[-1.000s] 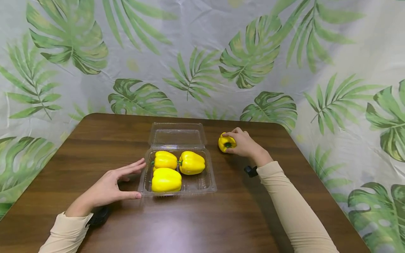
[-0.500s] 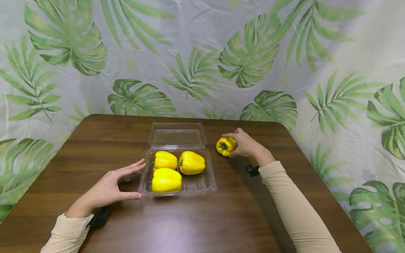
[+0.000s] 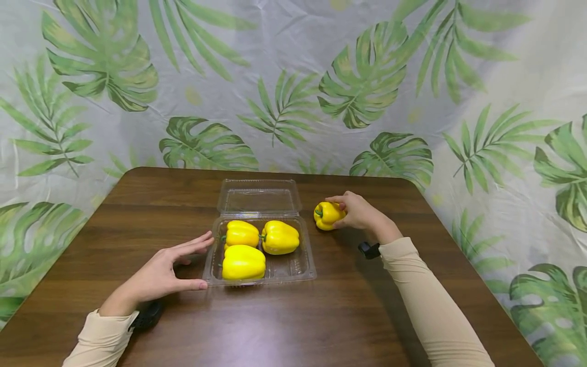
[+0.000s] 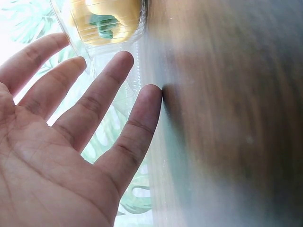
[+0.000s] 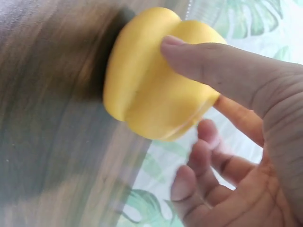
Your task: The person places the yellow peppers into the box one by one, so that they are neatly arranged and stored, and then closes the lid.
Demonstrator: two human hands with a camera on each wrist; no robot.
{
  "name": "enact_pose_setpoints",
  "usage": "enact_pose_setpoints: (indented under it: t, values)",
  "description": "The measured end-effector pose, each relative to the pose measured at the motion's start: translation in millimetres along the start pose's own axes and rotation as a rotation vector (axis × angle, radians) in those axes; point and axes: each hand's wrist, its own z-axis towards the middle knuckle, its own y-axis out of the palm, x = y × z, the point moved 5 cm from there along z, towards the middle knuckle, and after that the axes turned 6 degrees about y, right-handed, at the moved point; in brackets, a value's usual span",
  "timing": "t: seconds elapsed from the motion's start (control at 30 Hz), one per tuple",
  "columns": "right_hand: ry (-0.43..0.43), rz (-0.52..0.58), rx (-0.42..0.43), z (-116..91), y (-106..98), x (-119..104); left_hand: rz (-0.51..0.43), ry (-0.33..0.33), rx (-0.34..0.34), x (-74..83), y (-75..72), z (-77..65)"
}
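"Fingers (image 3: 191,247) of the left hand (image 3: 156,275): spread?"

"Yes, beside the clear container (image 3: 308,250) on the worktop (image 3: 293,326). Three yellow peppers (image 3: 244,262) lie in it. Only the left wrist view shows the palm (image 4: 52,179)."

"And the right hand (image 3: 364,215)?"

"Pinching a fourth pepper (image 3: 327,216) with thumb and finger, just right of the container. Its stem points left; a second ago it faced the head view."

"Anything hidden there?"

"Three fingertips (image 5: 183,182) beside that pepper, plain in the right wrist view."
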Motion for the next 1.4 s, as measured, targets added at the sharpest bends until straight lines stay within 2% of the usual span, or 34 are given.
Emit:
enact_pose_setpoints:
  t: [0.3,0.5,0.83,1.4]
  values:
    - [0.013,0.061,0.069,-1,8,6,-0.006,-0.006,0.001,-1.7,0.0,-0.3]
    - [0.009,0.171,0.047,-1,17,15,-0.008,-0.004,-0.003,-1.3,0.0,0.1]
    - [-0.042,0.268,0.043,-6,24,19,-0.012,-0.004,-0.006,-0.8,-0.4,0.4]
    - [-0.048,0.323,0.076,-13,30,24,-0.011,-0.025,-0.014,-1.4,-0.1,-0.4]
